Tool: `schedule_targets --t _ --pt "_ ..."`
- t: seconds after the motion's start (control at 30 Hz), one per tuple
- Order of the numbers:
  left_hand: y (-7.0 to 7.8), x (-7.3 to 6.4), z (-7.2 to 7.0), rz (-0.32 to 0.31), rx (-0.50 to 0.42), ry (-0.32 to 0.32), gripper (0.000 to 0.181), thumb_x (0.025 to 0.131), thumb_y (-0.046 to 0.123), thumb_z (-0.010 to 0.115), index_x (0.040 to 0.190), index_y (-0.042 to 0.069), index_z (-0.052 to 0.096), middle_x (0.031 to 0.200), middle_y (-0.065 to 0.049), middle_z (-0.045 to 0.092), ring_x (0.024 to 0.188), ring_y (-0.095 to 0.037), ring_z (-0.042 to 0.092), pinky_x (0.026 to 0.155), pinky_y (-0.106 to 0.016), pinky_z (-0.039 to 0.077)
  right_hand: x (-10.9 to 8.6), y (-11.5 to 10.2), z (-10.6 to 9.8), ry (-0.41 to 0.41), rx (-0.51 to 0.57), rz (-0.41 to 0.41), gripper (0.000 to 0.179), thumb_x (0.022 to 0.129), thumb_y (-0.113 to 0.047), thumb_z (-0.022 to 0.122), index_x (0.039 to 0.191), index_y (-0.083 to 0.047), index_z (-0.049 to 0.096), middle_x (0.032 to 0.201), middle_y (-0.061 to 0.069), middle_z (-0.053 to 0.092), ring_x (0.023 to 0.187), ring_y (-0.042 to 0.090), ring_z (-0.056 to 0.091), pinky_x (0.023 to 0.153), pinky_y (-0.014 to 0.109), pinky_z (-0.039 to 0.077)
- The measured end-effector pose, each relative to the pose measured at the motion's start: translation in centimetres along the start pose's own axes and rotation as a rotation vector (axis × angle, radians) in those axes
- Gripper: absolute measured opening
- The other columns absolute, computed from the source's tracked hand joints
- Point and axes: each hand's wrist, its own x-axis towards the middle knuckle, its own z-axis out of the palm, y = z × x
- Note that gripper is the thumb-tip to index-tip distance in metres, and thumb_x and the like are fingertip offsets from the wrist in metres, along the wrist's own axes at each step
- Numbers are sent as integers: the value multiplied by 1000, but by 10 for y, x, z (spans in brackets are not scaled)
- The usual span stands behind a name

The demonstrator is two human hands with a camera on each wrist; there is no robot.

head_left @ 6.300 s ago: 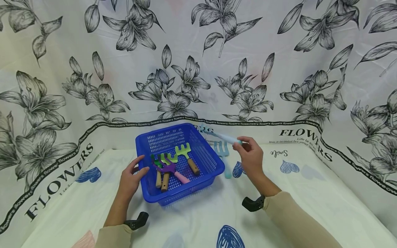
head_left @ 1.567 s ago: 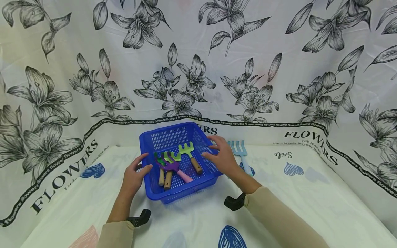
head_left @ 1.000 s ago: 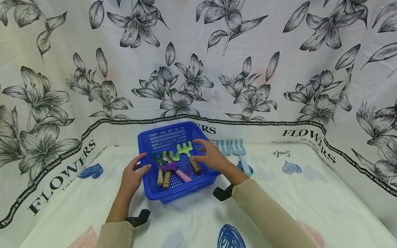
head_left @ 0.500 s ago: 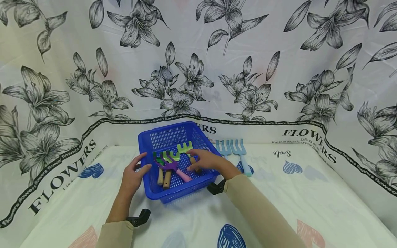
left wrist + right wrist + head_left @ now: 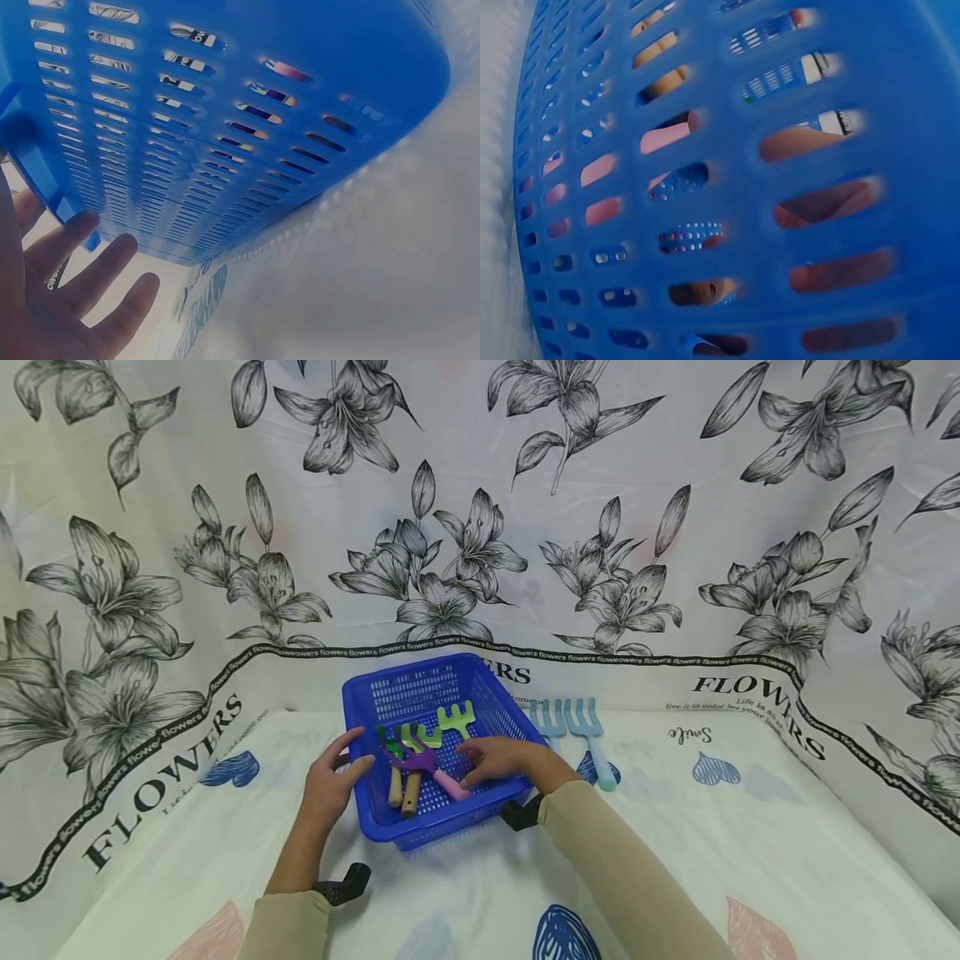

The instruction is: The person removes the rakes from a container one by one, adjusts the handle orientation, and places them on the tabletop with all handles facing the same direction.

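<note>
A blue plastic basket (image 5: 431, 833) sits on the cloth with several small hand rakes in it. My left hand (image 5: 322, 785) touches its left rim; in the left wrist view the fingers (image 5: 101, 270) spread beside the slotted wall. My right hand (image 5: 495, 757) reaches over the right rim and grips the light green hand rake (image 5: 456, 718) by its wooden handle, mostly hidden under the hand. Left of it lies a purple hand rake (image 5: 422, 760) with a pink handle, across others with wooden handles (image 5: 411, 793). Basket slots largely screen the right wrist view.
Two light blue hand rakes (image 5: 597, 752) lie side by side on the white cloth (image 5: 660, 810), just right of the basket. A flower-printed curtain (image 5: 600, 460) rises behind. Printed hearts and lettering on the cloth are flat.
Earlier my right hand held a light blue hand rake; it now lies on the cloth beside the other. The right hand has since moved left into the basket, onto the green rake's handle.
</note>
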Motion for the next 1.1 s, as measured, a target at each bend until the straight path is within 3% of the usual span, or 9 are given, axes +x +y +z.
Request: schedule_targets --t 0.27,0.57,0.83,1.1 --pt "3 -1 0 0 1 -2 56 96 30 58 148 18 42 153 -15 34 132 -42 39 98 -60 40 -1 0 -1 33 24 -8 62 86 -31 74 140 -12 51 134 11 57 126 27 49 107 46 36" --pt "3 -1 0 -2 2 -1 57 96 32 59 148 19 42 153 -15 35 132 -42 39 98 -60 40 -2 -2 -2 214 31 -96 53 85 -15 76 133 -5 57 127 12 62 115 23 56 103 42 41" --pt "2 1 0 -7 9 -6 58 96 34 58 149 19 41 153 -15 34 133 -42 39 98 -60 40 -2 -2 -4 357 47 -121 33 88 -6 71 120 -10 66 117 6 66 102 16 60 93 35 49" --pt "2 0 0 -9 13 -4 58 96 34 58 149 19 41 154 -15 33 133 -42 39 98 -60 40 -3 -1 -5 486 47 -154 26 90 -10 70 116 -11 68 112 0 67 102 15 63 84 30 53"
